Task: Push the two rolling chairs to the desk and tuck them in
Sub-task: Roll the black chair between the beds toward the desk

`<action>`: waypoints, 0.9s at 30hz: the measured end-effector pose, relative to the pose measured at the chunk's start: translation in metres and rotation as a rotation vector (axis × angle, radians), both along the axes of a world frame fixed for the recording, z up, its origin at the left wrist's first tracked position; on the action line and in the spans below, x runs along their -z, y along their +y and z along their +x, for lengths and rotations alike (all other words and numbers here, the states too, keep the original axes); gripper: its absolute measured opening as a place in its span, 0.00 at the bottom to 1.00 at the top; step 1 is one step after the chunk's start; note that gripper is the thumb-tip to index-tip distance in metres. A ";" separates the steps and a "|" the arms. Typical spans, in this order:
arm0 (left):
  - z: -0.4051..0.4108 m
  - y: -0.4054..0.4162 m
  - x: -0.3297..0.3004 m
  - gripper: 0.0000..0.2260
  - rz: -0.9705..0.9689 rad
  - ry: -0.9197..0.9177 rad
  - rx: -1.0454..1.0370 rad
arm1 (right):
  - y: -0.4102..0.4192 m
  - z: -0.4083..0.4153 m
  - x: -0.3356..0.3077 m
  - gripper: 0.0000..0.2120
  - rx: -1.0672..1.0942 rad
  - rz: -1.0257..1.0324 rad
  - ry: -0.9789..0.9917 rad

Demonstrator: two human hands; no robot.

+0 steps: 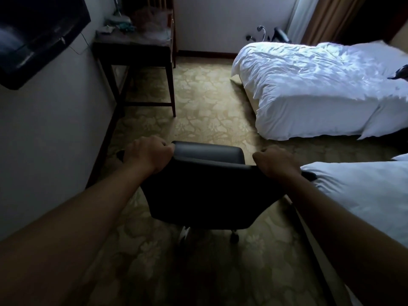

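Observation:
A black rolling chair (pixel 209 191) stands on the carpet right in front of me, its back toward me and a caster showing below. My left hand (pixel 148 154) grips the top left corner of the backrest. My right hand (pixel 276 161) grips the top right corner. The dark wooden desk (pixel 132 44) stands ahead at the left against the wall, with cluttered items on top and open space between its legs. A second black chair (pixel 279 34) shows partly behind the far bed.
A white bed (pixel 320 91) lies ahead on the right, and a second bed (pixel 364 195) is close at my right. A wall-mounted TV (pixel 33 36) hangs at the left. Patterned carpet (pixel 205 102) runs between the beds and the wall.

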State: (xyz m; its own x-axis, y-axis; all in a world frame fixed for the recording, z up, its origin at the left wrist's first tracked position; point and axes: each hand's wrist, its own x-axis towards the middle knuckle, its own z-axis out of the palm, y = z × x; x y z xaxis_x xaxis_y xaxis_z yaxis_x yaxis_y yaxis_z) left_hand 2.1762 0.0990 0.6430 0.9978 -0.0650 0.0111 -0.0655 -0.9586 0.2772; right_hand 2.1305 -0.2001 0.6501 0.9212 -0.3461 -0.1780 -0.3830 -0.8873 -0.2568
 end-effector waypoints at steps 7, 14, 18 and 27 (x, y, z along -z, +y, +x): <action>0.076 -0.004 -0.003 0.20 -0.033 -0.008 -0.020 | -0.001 0.084 0.002 0.25 0.048 0.008 -0.016; 0.146 -0.016 -0.013 0.19 -0.049 0.062 -0.062 | -0.009 0.173 0.002 0.23 -0.038 0.022 0.103; 0.187 -0.023 -0.015 0.18 -0.021 0.093 -0.055 | -0.021 0.220 0.002 0.20 -0.105 0.026 0.154; 0.267 -0.023 -0.011 0.16 -0.004 0.053 -0.065 | -0.030 0.306 0.009 0.18 -0.161 0.043 0.195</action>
